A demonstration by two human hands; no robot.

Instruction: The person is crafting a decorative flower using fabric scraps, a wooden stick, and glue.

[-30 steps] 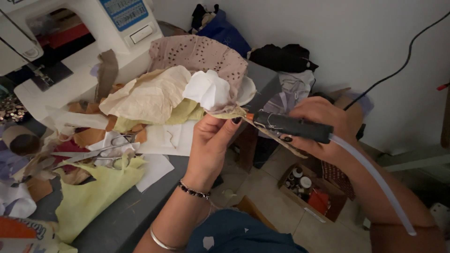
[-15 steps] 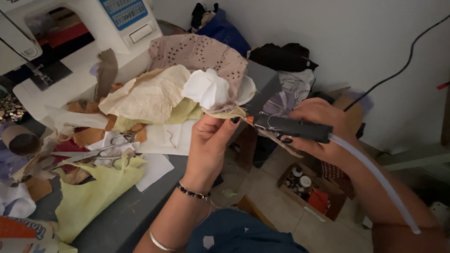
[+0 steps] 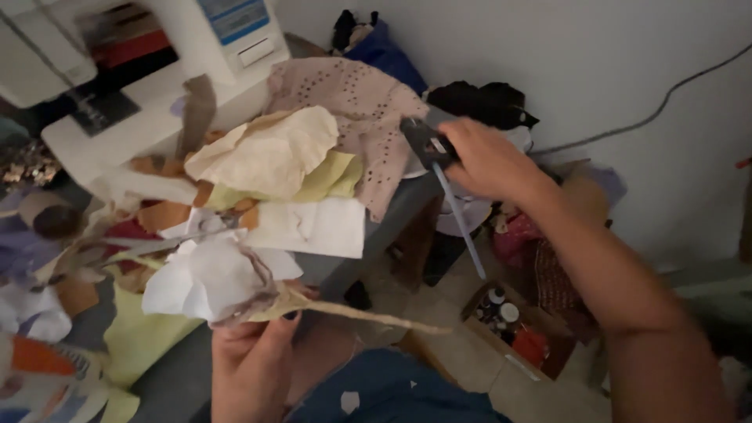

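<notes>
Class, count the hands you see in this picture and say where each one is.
2. The left hand is low in the picture, gripping a white fabric flower. The right hand is higher, by the table edge, holding a dark glue gun. No other hands show.

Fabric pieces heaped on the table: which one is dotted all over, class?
The pink fabric at the back of the heap, nearest the right hand. It is speckled with small dark dots; the cream piece and the yellow-green piece beside it are plain.
</notes>
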